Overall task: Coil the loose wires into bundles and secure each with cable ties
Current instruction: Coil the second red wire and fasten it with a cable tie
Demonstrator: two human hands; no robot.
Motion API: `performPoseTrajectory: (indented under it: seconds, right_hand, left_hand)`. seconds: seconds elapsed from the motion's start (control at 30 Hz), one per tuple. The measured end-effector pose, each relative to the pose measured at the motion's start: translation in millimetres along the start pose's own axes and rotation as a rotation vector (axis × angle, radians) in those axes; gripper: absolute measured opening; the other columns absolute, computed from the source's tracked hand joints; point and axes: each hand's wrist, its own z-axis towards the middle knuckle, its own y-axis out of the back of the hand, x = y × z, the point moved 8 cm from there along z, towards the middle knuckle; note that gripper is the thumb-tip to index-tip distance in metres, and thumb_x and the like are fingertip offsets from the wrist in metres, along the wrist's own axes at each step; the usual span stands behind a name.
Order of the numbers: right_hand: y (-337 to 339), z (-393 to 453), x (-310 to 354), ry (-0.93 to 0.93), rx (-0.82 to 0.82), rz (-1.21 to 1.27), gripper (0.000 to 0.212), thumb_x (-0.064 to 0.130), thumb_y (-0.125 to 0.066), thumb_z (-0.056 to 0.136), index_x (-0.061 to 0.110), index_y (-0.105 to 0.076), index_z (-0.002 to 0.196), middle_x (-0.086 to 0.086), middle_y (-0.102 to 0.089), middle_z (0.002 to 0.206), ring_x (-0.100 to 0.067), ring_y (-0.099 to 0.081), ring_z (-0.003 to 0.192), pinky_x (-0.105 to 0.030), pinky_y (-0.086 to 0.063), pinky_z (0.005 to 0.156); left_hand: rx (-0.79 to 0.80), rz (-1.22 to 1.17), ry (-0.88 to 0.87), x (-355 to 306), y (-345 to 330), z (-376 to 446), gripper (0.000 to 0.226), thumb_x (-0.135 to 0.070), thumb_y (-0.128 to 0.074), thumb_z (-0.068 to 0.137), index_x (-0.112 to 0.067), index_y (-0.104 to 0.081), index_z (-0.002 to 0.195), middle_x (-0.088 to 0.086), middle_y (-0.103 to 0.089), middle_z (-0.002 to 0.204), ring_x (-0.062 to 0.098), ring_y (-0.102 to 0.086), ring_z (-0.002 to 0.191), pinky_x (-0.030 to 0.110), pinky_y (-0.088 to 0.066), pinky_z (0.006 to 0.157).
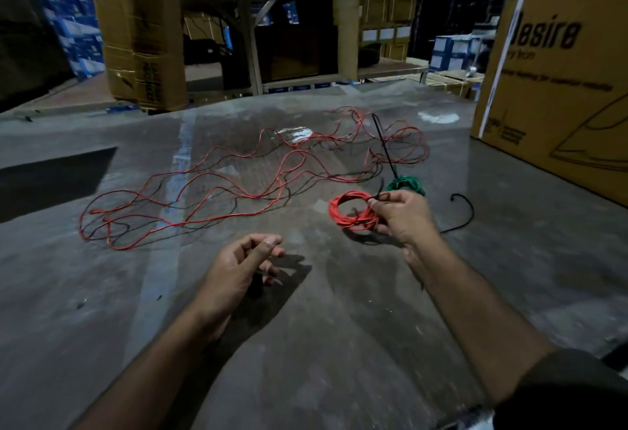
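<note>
both forearms reached in from the near edge of the floor (102,293), which carried everything. the left hand (238,266) hovered empty, its fingers (272,242) loosely curled and apart, gripping nothing. the right hand (404,215) pinched the red coil (343,212) at its right side, fingers closed on the strands together with a black cable tie (380,196) that looked looped around them. just beyond it lay a green bundle (404,185), already coiled. the loose red wire (204,191) sprawled across the middle of the floor toward the far edge, with a straight black tie (384,144) lying over it and a black wire (465,208) off to the right. the wire looked light, thin and springy, so a coil would likely spread open if released; holding it across all turns at one spot, where the tie goes, seemed best.
</note>
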Motion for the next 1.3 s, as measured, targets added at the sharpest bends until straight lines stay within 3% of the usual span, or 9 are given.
performPoseTrajectory:
  seconds: [0.23, 0.33, 0.5, 0.73, 0.9, 1.03, 1.1, 1.23, 1.3]
  right_hand:
    - [49.0, 51.2, 8.0, 0.031, -0.157, -0.222, 0.018, 0.009, -0.077, 0.084, 0.015, -0.060, 0.078, -0.017, -0.071, 0.091, -0.033, -0.073, 0.080, -0.051, -0.061, 0.076]
    - [45.8, 56.0, 8.6, 0.056, -0.100, -0.461, 0.023, 0.018, -0.079, 0.082, 0.009, -0.069, 0.101, -0.011, -0.071, 0.083, -0.031, -0.074, 0.076, -0.051, -0.061, 0.075]
    - [45.4, 42.7, 20.9, 0.214, -0.134, -0.920, 0.032, 0.027, -0.073, 0.085, 0.010, -0.071, 0.113, -0.013, -0.074, 0.102, -0.031, -0.069, 0.089, -0.038, -0.059, 0.076]
    - [42.6, 9.6, 44.0, 0.507, -0.235, -0.920, 0.020, 0.018, -0.062, 0.091, 0.018, -0.074, 0.107, -0.005, -0.075, 0.095, -0.025, -0.069, 0.084, -0.039, -0.059, 0.074]
    - [-13.0, -25.5, 43.2, 0.624, 0.027, -0.874, 0.016, 0.019, -0.067, 0.090, 0.021, -0.075, 0.103, 0.004, -0.076, 0.097, -0.013, -0.068, 0.087, -0.033, -0.056, 0.081]
    - [-63.6, -45.7, 25.5, 0.602, 0.235, -0.909, 0.019, 0.019, -0.068, 0.090, 0.021, -0.075, 0.108, 0.004, -0.075, 0.102, -0.008, -0.067, 0.089, -0.027, -0.055, 0.085]
    - [-85.1, -52.3, 17.5, 0.609, 0.315, -0.895, 0.018, 0.019, -0.068, 0.090, 0.019, -0.075, 0.107, 0.004, -0.076, 0.102, -0.008, -0.068, 0.090, -0.028, -0.055, 0.085]
    - [-113.3, -52.1, 6.5, 0.580, 0.371, -0.876, 0.016, 0.023, -0.067, 0.091, 0.022, -0.076, 0.104, 0.007, -0.075, 0.099, -0.009, -0.068, 0.090, -0.029, -0.054, 0.083]
    - [-121.4, -48.7, 3.7, 0.557, 0.379, -0.866, 0.016, 0.025, -0.066, 0.091, 0.023, -0.075, 0.104, 0.007, -0.075, 0.099, -0.009, -0.068, 0.091, -0.032, -0.055, 0.085]
  left_hand:
    - [-0.002, 0.034, -0.008, -0.6, -14.3, 2.6, 0.043, -0.038, -0.062, 0.080, -0.007, -0.067, 0.109, 0.002, -0.069, 0.088, 0.012, -0.059, 0.067, 0.030, -0.045, 0.068]
    - [0.005, 0.066, -0.019, -1.6, -21.0, 4.2, 0.040, -0.038, -0.060, 0.082, -0.008, -0.067, 0.108, 0.005, -0.070, 0.091, 0.016, -0.058, 0.072, 0.030, -0.046, 0.067]
    - [0.015, 0.158, -0.023, -6.3, -19.3, 6.2, 0.036, -0.038, -0.059, 0.083, -0.011, -0.068, 0.105, 0.004, -0.070, 0.088, 0.017, -0.059, 0.073, 0.032, -0.048, 0.069]
    - [-0.300, 0.225, -0.095, -22.4, 44.2, 16.0, 0.012, -0.020, -0.058, 0.096, -0.013, -0.064, 0.104, 0.007, -0.067, 0.095, 0.018, -0.061, 0.079, 0.030, -0.051, 0.071]
    - [-0.616, 0.711, -0.138, -29.5, 108.9, 33.2, 0.046, -0.024, -0.072, 0.087, -0.028, -0.051, 0.128, -0.003, -0.056, 0.120, 0.008, -0.062, 0.087, 0.042, -0.058, 0.079]
    - [-0.575, 0.865, -0.072, -9.6, 128.0, 57.4, 0.065, -0.021, -0.071, 0.088, -0.024, -0.038, 0.145, 0.002, -0.048, 0.137, 0.022, -0.059, 0.107, 0.049, -0.052, 0.091]
    - [-0.561, 0.837, -0.057, 5.7, 131.4, 63.2, 0.056, -0.020, -0.069, 0.089, -0.023, -0.045, 0.140, 0.003, -0.059, 0.130, 0.021, -0.059, 0.111, 0.049, -0.052, 0.094]
    - [-0.663, 0.937, -0.239, -9.1, 124.5, 55.4, 0.014, -0.025, -0.064, 0.093, -0.023, -0.071, 0.105, -0.001, -0.069, 0.099, 0.016, -0.063, 0.087, 0.044, -0.056, 0.076]
    - [-0.733, 0.935, -0.340, -26.1, 122.7, 43.2, 0.017, -0.030, -0.060, 0.095, -0.023, -0.073, 0.104, -0.002, -0.070, 0.093, 0.017, -0.064, 0.082, 0.042, -0.056, 0.070]
